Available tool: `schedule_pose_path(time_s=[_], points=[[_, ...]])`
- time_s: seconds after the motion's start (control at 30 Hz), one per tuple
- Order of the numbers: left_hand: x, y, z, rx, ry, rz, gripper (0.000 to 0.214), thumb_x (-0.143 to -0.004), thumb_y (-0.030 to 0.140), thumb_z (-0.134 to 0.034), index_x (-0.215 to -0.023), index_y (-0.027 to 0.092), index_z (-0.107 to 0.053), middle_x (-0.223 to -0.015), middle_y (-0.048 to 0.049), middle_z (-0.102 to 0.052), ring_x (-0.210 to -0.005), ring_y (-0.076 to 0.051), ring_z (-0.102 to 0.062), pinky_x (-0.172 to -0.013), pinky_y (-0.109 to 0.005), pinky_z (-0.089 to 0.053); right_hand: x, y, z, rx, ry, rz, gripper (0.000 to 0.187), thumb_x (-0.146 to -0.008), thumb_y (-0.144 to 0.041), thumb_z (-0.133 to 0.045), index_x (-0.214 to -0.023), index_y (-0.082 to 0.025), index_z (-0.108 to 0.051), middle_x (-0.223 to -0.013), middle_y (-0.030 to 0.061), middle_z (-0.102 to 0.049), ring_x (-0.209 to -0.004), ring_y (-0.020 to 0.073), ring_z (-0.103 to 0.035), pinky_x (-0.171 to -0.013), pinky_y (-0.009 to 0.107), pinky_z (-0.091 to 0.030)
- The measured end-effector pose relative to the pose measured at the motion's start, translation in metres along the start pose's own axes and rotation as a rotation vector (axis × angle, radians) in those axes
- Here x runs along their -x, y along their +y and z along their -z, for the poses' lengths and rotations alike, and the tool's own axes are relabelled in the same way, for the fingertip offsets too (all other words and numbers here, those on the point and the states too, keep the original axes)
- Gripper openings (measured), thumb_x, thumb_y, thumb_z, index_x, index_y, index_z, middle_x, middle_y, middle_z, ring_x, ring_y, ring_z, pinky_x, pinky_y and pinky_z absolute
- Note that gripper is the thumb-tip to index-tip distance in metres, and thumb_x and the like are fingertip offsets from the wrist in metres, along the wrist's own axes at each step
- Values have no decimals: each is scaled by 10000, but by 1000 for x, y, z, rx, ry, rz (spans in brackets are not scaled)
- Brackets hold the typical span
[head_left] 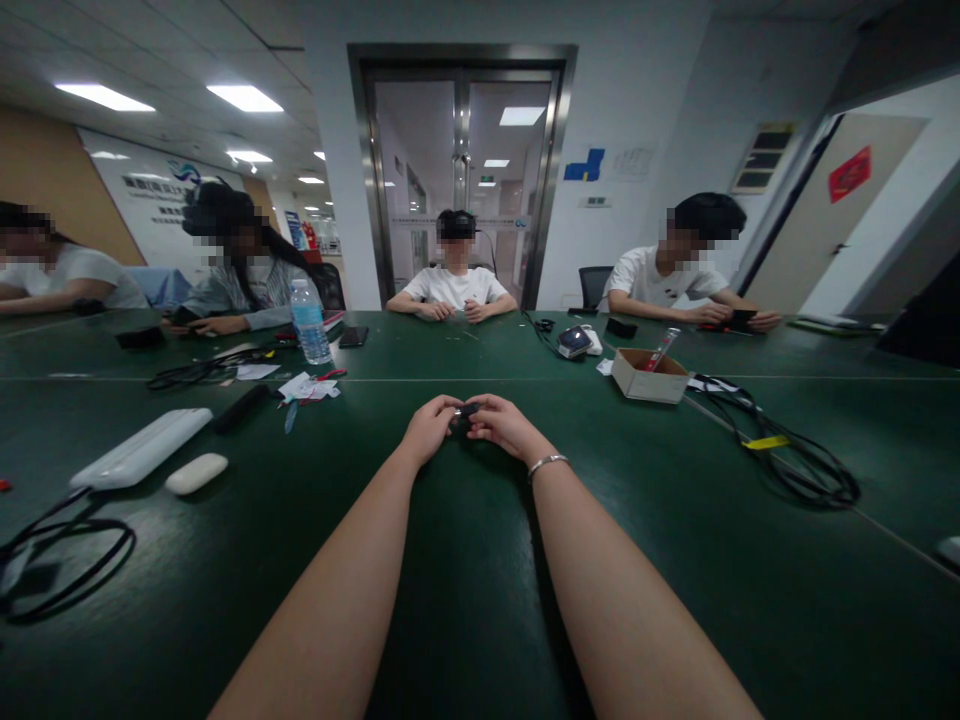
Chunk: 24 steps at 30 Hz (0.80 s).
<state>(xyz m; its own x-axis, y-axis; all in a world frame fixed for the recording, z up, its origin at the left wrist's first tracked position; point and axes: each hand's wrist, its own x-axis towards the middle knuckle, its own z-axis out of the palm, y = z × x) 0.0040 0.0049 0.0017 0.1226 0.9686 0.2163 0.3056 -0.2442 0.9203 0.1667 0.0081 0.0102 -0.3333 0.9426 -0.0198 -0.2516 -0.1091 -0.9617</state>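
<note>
Out over the green table (465,540), both of my arms reach forward and the hands meet. A small black object with a shiny silver end (469,411) is held between them; it is too small to name its kind. My left hand (433,428) pinches it near the silver end, fingers closed. On the other side, my right hand (504,424) grips the black part between thumb and fingers. A silver bracelet (547,464) circles my right wrist. Parts of the object are covered by my fingertips.
Left stand a water bottle (310,322), a white power bank (142,448), a white oval case (196,474) and black cables (82,560). Right are a cardboard box (649,380) and coiled cable (795,455). Several people sit around the table, one directly opposite (454,285).
</note>
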Motion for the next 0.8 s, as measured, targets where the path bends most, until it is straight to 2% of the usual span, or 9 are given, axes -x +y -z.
schedule_pose_path(time_s=[0.13,0.37,0.5,0.67,0.8], points=[[-2,-4,0,2,-4,11,307,-810,322,-411,-960,172,-634,-698,-11,-569,-551,-104,-489,-520,-217,-374,0,0,0,-3,0,0,272,-720,27,-584,-929,-145,-560,-715,10,-634,-516,97,-609,-560,237,-588],[-2,-6,1,-24,-6,-3,297,-778,265,-432,-976,186,-638,-700,-8,-577,-583,-113,-511,-534,-219,-383,0,-1,0,19,5,-7,267,-716,21,-603,-926,-141,-564,-723,14,-633,-521,98,-617,-551,223,-583],[-2,-6,1,-19,-13,-3,303,-812,315,-409,-962,180,-635,-705,-12,-586,-563,-108,-506,-530,-221,-387,0,0,-2,7,11,7,277,-713,28,-600,-929,-140,-556,-706,8,-627,-514,94,-607,-549,228,-583],[-2,-6,0,-37,0,-25,282,-769,287,-489,-996,188,-625,-780,-16,-608,-578,-103,-523,-549,-223,-401,0,0,-1,4,1,5,261,-710,9,-618,-914,-144,-560,-703,0,-623,-508,89,-601,-548,227,-583],[-1,-6,-1,-24,18,-35,266,-792,297,-480,-995,190,-614,-763,-10,-598,-571,-102,-519,-568,-230,-418,-1,1,0,34,-1,9,263,-708,8,-611,-913,-145,-551,-703,0,-615,-508,91,-598,-553,232,-576]])
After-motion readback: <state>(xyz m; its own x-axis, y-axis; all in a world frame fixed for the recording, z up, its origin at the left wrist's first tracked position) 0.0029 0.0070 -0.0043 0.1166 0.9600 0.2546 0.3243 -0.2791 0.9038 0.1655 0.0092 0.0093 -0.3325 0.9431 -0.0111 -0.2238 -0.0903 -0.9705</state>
